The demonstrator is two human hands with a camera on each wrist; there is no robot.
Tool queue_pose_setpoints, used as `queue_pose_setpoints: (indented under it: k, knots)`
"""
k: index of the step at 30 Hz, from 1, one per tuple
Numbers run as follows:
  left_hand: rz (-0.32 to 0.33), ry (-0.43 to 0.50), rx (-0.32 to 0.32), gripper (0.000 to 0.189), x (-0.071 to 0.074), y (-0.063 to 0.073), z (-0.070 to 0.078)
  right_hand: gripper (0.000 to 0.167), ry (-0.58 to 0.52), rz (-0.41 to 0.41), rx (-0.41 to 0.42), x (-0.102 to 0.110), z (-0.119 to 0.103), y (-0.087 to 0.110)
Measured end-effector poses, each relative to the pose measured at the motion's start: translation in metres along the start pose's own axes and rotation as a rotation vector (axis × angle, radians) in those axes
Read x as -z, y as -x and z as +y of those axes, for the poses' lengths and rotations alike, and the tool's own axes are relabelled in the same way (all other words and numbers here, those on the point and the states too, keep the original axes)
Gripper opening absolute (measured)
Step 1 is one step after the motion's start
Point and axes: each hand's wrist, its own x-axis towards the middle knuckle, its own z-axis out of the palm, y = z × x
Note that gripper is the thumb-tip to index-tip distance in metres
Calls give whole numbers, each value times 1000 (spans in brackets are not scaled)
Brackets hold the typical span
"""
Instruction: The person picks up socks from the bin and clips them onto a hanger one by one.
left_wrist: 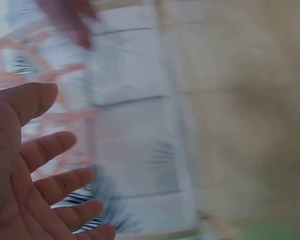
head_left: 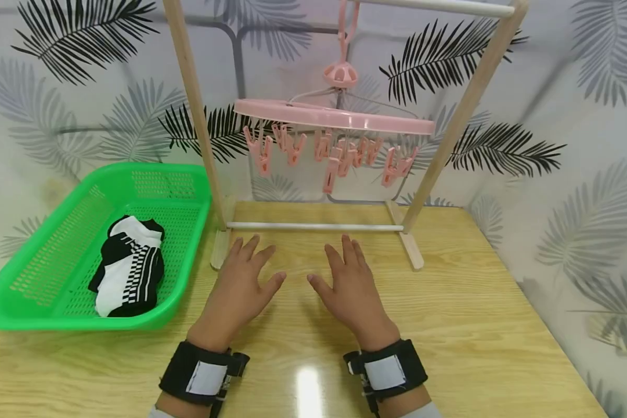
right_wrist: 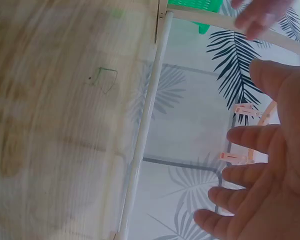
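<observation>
In the head view my left hand [head_left: 240,287] and right hand [head_left: 350,287] hover over the wooden table, palms down, fingers spread and relaxed, holding nothing. Beyond them a round pink clothespin hanger [head_left: 334,116] dangles from the top bar of a wooden rack, with several pink clothespins [head_left: 332,168] below its ring. Left of my left hand stands a green basket [head_left: 183,278] with black and white socks [head_left: 130,267] lying in it. Both wrist views show the same spread fingers; in the left wrist view the left hand [left_wrist: 35,175] is nearest blurred pink hanger parts.
The rack's wooden posts [head_left: 457,128] rise on either side of the hanger, joined low down by a white rod [head_left: 313,226]. Its feet [head_left: 411,249] rest on the table [head_left: 475,325]. A leaf-patterned cloth [head_left: 580,191] hangs behind and to the right.
</observation>
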Motion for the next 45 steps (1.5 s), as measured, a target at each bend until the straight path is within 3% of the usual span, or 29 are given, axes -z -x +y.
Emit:
queue_pose_setpoints:
  k: [3, 7, 11, 15, 19, 23, 27, 31, 37, 42, 45]
  knots:
    - [80, 85, -65, 46, 23, 1, 14, 58, -69, 79, 24, 2, -3, 0]
    - [273, 153, -188, 36, 61, -3, 35, 43, -184, 174, 65, 7, -7, -1]
    - [447, 163, -326, 33, 97, -26, 52, 34, -235, 238, 101, 10, -9, -2]
    - [507, 101, -424, 36, 123, -54, 63, 29, -258, 295, 114, 11, -11, -3]
    - [510, 84, -435, 42, 134, -80, 67, 24, -282, 324, 130, 11, -11, -4]
    - [484, 101, -380, 52, 137, -101, 70, 21, -294, 364, 137, 13, -9, -5]
    - [419, 87, -330, 55, 138, -113, 73, 18, -314, 402, 138, 15, -6, -3]
    - [358, 82, -313, 49, 136, -115, 75, 16, -360, 423, 122, 21, -8, -2]
    - [325, 99, -315, 42, 134, -113, 79, 13, -422, 498, 133, 41, -13, -7]
    - [323, 85, -313, 37, 133, -111, 80, 14, -448, 563, 151, 64, -16, -14]
    - [337, 91, -338, 33, 131, -108, 80, 18, -479, 553, 141, 80, -19, -20]
